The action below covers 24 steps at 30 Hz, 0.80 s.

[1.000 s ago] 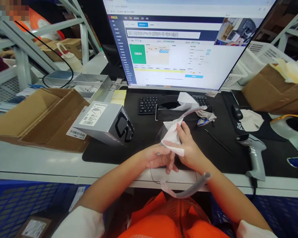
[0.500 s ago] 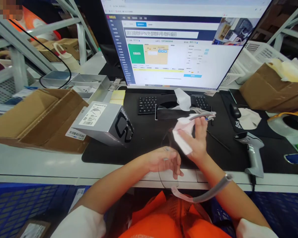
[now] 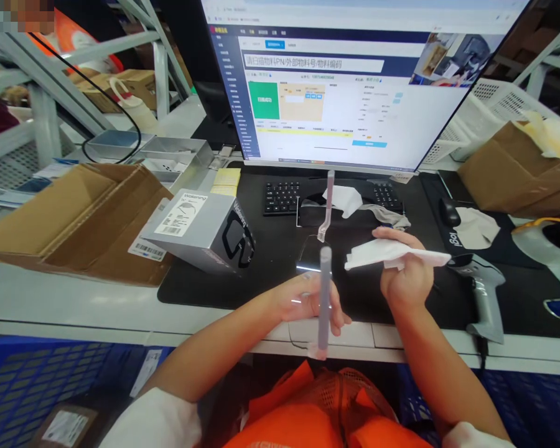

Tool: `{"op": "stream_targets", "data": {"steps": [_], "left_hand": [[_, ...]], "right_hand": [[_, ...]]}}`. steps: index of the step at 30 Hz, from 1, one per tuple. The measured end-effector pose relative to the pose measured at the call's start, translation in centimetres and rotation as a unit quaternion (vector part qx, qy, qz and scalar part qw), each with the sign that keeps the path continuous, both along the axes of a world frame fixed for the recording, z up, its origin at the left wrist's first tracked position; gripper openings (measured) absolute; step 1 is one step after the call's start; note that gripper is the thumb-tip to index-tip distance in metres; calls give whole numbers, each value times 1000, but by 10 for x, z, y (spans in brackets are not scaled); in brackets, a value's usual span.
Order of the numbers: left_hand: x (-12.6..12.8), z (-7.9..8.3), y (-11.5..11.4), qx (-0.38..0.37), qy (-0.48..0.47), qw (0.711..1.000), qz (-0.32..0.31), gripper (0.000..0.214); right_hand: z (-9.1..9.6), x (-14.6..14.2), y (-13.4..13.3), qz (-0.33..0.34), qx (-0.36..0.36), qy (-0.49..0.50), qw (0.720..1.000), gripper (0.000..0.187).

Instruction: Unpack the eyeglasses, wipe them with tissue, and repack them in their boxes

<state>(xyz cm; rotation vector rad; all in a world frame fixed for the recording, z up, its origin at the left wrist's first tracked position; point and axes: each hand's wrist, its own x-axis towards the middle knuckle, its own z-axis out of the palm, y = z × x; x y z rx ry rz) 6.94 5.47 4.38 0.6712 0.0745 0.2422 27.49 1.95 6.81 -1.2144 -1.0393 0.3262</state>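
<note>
While the left hand (image 3: pixel 308 298) is closed around the middle of the clear eyewear with translucent grey temples (image 3: pixel 325 298), held over the front edge of the black desk mat (image 3: pixel 270 249), the right hand (image 3: pixel 408 277), well to its right, is clamped on a folded white cloth (image 3: pixel 378 252). One temple crosses before the left fingers. A grey printed cardboard box (image 3: pixel 203 242) stands left of the eyewear; a black keyboard (image 3: pixel 281 198) lies beyond.

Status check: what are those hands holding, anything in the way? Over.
Left hand: holding transparent eyewear. Right hand: gripping white cloth, apart from the eyewear. Grey box off to the left, not in the way.
</note>
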Motion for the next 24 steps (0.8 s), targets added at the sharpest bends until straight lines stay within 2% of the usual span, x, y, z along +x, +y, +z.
{"op": "stream_targets", "data": {"steps": [3, 6, 9, 13, 16, 19, 24], "left_hand": [[-1, 3, -1, -1, -2, 1000, 17, 49], [0, 3, 0, 17, 5, 999, 36, 51], [2, 2, 3, 55, 17, 992, 110, 50], [5, -1, 9, 117, 36, 950, 288, 48], [7, -3, 13, 156, 66, 911, 376, 51], [8, -7, 15, 174, 67, 887, 423, 49], [9, -6, 14, 174, 41, 875, 450, 41]], "right_hand": [[4, 2, -1, 32, -103, -29, 994, 23], [4, 6, 0, 108, -225, -91, 964, 21], [2, 8, 3, 151, -308, -106, 933, 22], [2, 9, 4, 199, -319, -63, 924, 23], [5, 9, 3, 225, -312, -13, 923, 23], [13, 7, 1, 245, -326, 21, 913, 23], [17, 6, 2, 306, -345, 90, 883, 25]]}}
